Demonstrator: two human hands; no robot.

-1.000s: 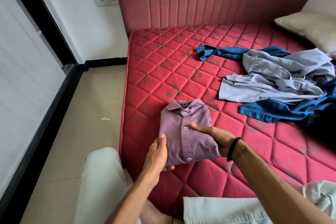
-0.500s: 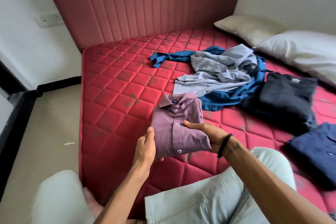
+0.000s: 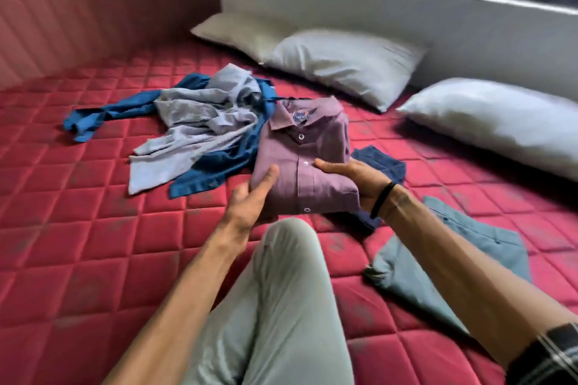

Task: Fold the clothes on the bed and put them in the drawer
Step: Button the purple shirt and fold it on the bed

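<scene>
While the purple shirt (image 3: 305,162) is fully folded, collar up and buttons showing, it is held off the bed (image 3: 93,244), one hand at each lower side. Left hand (image 3: 250,200): thumb on top near the left edge, fingers underneath. Right hand (image 3: 359,178): thumb across the front, fingers curled under the right edge. Both hands are clamped on the shirt, apart by its width. Judgement: a grip from both sides keeps the folds from falling open during carrying.

Unfolded items remain: a grey shirt (image 3: 200,125) lying over a blue shirt (image 3: 219,162), just left of the held one. A folded dark navy garment (image 3: 380,161) shows directly behind and below the purple shirt; a pale teal garment (image 3: 453,259) lies flat near the right forearm. Two pillows (image 3: 344,62) sit along the wall. No drawer in view.

Versus half a second earlier: the shirt has swung rightward across the bed, from in front of the loose pile to over the navy garment. Grip unchanged. Judgement: it is probably being added to the folded stack before going to the drawer.
</scene>
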